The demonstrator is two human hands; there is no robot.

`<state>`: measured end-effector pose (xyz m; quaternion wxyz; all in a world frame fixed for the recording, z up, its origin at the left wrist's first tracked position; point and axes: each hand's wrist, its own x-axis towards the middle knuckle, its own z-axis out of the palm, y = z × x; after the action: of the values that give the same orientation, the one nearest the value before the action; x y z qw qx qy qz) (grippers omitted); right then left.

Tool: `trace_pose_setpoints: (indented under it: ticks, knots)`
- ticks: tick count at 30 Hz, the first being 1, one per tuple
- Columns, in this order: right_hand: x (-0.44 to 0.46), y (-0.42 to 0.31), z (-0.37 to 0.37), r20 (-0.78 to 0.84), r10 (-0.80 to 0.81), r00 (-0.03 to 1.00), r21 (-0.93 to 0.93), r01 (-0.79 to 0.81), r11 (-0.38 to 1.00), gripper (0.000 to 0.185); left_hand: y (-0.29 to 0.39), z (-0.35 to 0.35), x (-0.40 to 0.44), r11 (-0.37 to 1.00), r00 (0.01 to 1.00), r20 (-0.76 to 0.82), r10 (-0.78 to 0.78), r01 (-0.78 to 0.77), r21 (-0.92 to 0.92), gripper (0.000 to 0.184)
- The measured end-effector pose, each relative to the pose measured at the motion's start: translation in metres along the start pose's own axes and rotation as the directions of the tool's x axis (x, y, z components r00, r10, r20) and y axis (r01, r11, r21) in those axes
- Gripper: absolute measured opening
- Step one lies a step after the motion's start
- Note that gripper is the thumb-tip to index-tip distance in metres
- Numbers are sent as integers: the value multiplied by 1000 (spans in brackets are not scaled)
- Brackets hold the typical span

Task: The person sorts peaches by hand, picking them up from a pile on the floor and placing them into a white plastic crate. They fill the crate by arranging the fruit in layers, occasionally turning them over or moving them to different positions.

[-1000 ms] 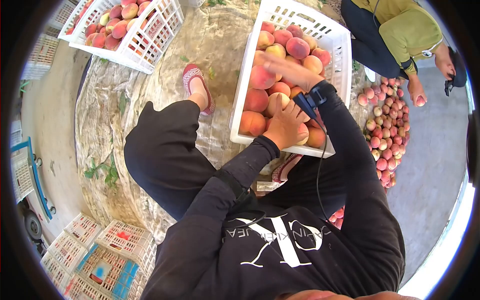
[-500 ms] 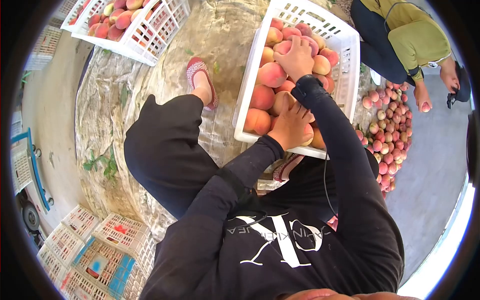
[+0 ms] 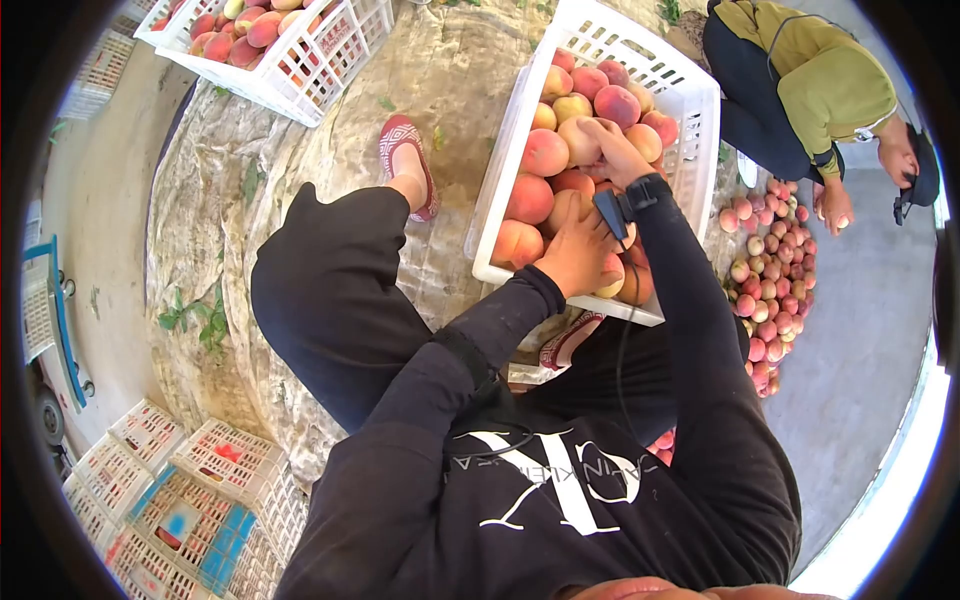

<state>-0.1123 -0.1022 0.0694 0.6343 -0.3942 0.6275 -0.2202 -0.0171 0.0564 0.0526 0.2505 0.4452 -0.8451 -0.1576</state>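
Note:
A white plastic crate (image 3: 488,235) full of red and yellow peaches stands between my feet. My right hand (image 3: 618,155) is closed at the fingers around a pale yellow-pink peach (image 3: 577,141) in the middle of the crate. Lower down, my left hand (image 3: 577,248) rests on the peaches at the crate's near end, its fingers stretched out. Its fingertips are partly covered by the dark device on my right wrist (image 3: 626,205). Redder peaches, among them one peach (image 3: 528,197) at the left wall, lie around both hands.
Another peach-filled white crate (image 3: 318,70) stands at upper left. A loose heap of peaches (image 3: 775,285) lies on the right, where a crouching person (image 3: 830,90) reaches down. Stacked crates (image 3: 200,500) fill the lower left; a blue-framed cart (image 3: 62,325) stands above them.
My right hand has drawn back slightly toward me and turned, going from a red peach to a paler one. My left hand has stayed in place. The other person's hand has lowered toward the heap.

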Motion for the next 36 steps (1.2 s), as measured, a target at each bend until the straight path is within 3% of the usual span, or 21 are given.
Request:
trace_pose_setpoints:
  ticks: [1, 2, 3, 5, 7, 9, 11, 15, 17, 18, 20, 21, 23, 25, 27, 29, 31, 32, 33, 35, 36]
  knots:
    - [-8, 3, -5, -3, 1, 1000, -3, -1, 1000, 55, 1, -3, 0, 1000, 999, 35, 14, -13, -27, 65]
    - [-16, 8, -11, 75, -31, 997, -31, 33, 999, 57, 3, -8, 4, 1000, 981, 192, -27, 27, 3, 69]
    - [-23, 13, -15, 154, -61, 986, -54, 70, 996, 60, 3, -7, 3, 1000, 981, 194, -23, 24, -2, 69]
    - [-33, 23, -19, 171, -124, 977, -161, 152, 975, 63, 1, -3, 0, 1000, 1000, 27, -2, 2, -12, 68]
    - [-41, 31, -23, 245, -242, 939, -364, 320, 875, 71, 0, 4, -1, 1000, 1000, -6, 7, -7, -24, 69]
    - [-51, 30, -20, 240, -270, 932, -408, 349, 844, 75, -1, 3, 0, 999, 999, -37, 17, -18, -29, 70]
    - [-52, 40, -20, 282, -466, 838, -596, 534, 599, 74, -4, -1, -1, 998, 997, -56, 55, -57, -36, 67]
    - [-49, 42, -15, 257, -485, 836, -567, 536, 625, 78, -17, -26, 6, 986, 990, -41, 134, -137, -97, 60]
    - [-47, 43, -16, 252, -507, 824, -537, 555, 635, 78, -30, -53, 22, 998, 890, 453, -42, 56, -19, 55]
    - [-46, 45, -16, 263, -516, 815, -520, 570, 636, 78, -39, -61, 26, 999, 881, 472, -27, 35, -7, 55]
    - [-50, 45, -16, 262, -507, 821, -509, 564, 651, 78, -52, -72, 38, 991, 988, 86, -130, 128, 22, 63]
    - [-48, 48, -15, 239, -518, 821, -498, 562, 661, 78, -55, -70, 44, 994, 989, 102, -107, 105, 32, 63]
    - [-40, 53, -17, 261, -571, 778, -436, 623, 649, 77, -60, -60, 55, 999, 993, -116, 5, -10, -50, 72]
    - [-33, 58, -22, 236, -570, 787, -471, 606, 641, 74, -65, -44, 59, 991, 998, -27, -51, 47, -122, 78]
    - [-39, 51, -24, 288, -523, 802, -349, 596, 723, 71, -70, -38, 57, 996, 998, 16, 65, -66, 60, 81]
    - [-51, 44, -38, 258, -472, 843, -346, 536, 770, 64, -69, -33, 57, 995, 998, 0, 64, -64, 76, 78]
    - [-43, 47, -61, 121, -595, 794, -465, 575, 673, 55, -70, -30, 57, 990, 998, -7, 58, -57, 131, 71]
    - [-55, 36, -64, -152, -506, 849, -348, 433, 831, 37, -67, -31, 58, 987, 998, -27, 61, -56, 153, 65]
    - [-50, 43, -74, -149, -504, 851, -352, 430, 831, 37, -66, -30, 58, 987, 998, -29, 58, -53, 149, 65]
    - [-42, 57, -100, -305, -608, 733, -497, 422, 758, 33, -66, -25, 58, 968, 996, -67, 65, -46, 248, 63]
    - [-38, 61, -107, -278, -565, 777, -509, 379, 772, 47, -66, -23, 58, 968, 996, -66, 63, -45, 247, 63]
